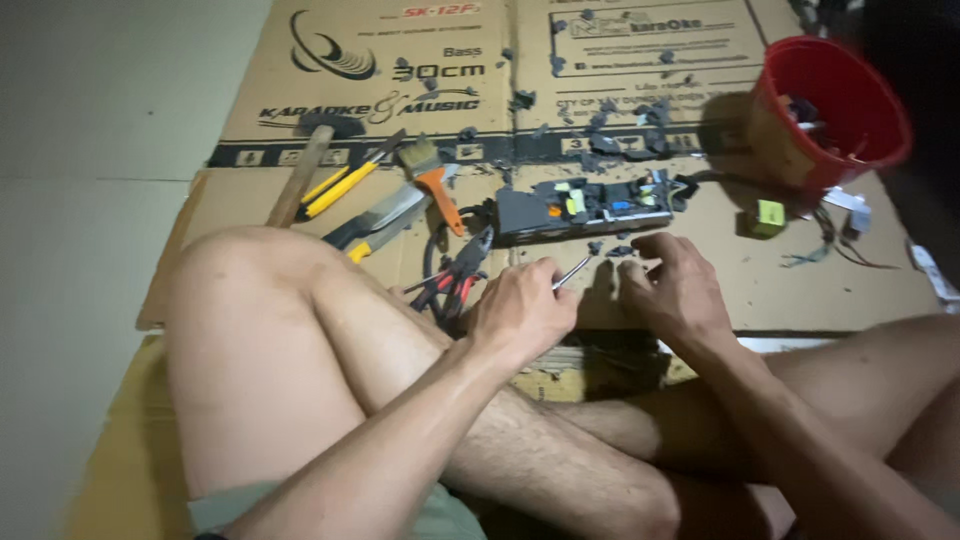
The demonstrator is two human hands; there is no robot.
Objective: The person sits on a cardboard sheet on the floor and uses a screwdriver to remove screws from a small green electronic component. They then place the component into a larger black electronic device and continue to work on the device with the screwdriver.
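Left hand (520, 312): grip is closing tightly around a thin silver metal tool (572, 271), tip pointing toward 1 o'clock.
Right hand (672, 285): fingers are curling down on the flattened brown cardboard sheet (700, 200); whether they pinch anything, cannot tell.
Dark opened electronics board (585, 205): lying at 12 o'clock of both hands.
Round red plastic bucket (830, 110): sitting at 2 o'clock.

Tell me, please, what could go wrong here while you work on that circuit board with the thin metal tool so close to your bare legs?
The thin metal tool in the left hand points toward the right hand; a slip could jab it. Dark broken fragments litter the flattened brown cardboard beside bare legs and might scratch skin. The dark circuit board with yellow and blue parts lies loose and may shift under pressure.
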